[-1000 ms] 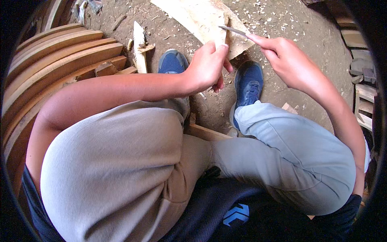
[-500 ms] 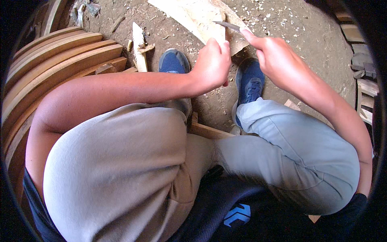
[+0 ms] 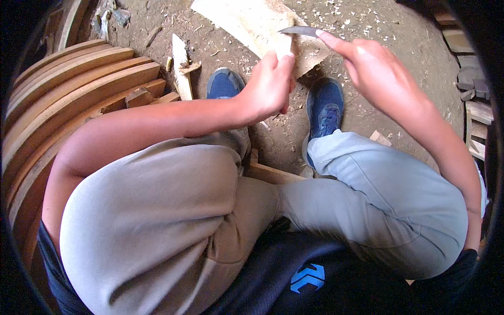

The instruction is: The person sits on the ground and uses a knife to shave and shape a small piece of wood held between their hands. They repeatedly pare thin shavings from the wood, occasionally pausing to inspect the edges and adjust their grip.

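Note:
My left hand (image 3: pixel 266 84) is closed around the lower end of a pale piece of wood (image 3: pixel 285 46), whose outline partly blends into the light-coloured sheet (image 3: pixel 236 23) behind it. In my right hand (image 3: pixel 380 71) is a knife, its handle hidden in my fist. The dark, slightly curved knife blade (image 3: pixel 302 30) points left and crosses the upper part of the wood piece. My index finger or thumb lies along the base of the blade. The sheet lies on the dirt floor beyond my feet, with a rough brown edge at its right.
Several curved wooden planks (image 3: pixel 105 79) are stacked on the left. A split wood scrap (image 3: pixel 181 68) lies beside my left shoe (image 3: pixel 224 84); my right shoe (image 3: pixel 325 105) is below the sheet. Pale shavings (image 3: pixel 367 23) dot the floor. More wood pieces (image 3: pixel 479 113) line the right edge.
My right hand has shifted slightly right, and more of the blade's side shows. The left hand has moved slightly left and down, still gripping the wood.

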`<state>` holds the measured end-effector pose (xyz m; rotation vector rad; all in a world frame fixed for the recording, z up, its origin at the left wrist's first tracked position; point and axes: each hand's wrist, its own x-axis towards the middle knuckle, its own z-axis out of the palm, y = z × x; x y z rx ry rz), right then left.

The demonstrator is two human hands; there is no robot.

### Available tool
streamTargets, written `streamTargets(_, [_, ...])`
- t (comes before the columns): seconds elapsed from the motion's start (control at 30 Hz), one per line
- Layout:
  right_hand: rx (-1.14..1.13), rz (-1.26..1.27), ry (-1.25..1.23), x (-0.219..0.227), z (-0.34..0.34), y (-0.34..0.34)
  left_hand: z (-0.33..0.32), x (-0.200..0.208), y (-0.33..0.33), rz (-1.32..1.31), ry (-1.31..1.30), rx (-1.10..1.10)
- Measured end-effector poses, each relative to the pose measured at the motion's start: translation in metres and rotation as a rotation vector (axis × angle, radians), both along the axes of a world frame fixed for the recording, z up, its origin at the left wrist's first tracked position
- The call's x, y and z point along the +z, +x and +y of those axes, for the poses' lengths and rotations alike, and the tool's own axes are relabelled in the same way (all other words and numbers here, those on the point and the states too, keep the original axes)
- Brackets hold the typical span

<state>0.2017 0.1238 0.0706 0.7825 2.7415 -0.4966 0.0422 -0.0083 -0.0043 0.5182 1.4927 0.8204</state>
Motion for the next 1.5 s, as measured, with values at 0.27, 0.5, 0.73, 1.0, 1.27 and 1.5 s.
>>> streamTargets(0.27, [-0.177, 0.124, -0.351, -0.014, 0.023, 0.005, -0.009, -0.01, -0.02, -0.05, -0.08, -0.037])
streamTargets(0.5, [-0.04, 0.054, -0.182, -0.024, 0.022, -0.015, -0.014, -0.03, -0.024, -0.048, -0.06, -0.028])
streamTargets(0.73, [0.013, -0.044, -0.1, -0.021, 0.023, -0.03, -0.02, -0.045, -0.031, -0.056, -0.046, -0.044])
streamTargets(1.0, [0.069, -0.146, -0.028, -0.017, 0.023, -0.04, -0.022, -0.062, -0.036, -0.166, -0.047, -0.033])
streamTargets(1.27, [0.059, -0.246, 0.001, -0.009, 0.019, -0.063, -0.023, -0.063, -0.045, -0.253, -0.049, -0.091])
streamTargets(1.5, [0.165, -0.243, 0.013, -0.002, 0.023, -0.091, -0.022, -0.069, -0.045, -0.286, -0.057, -0.069])
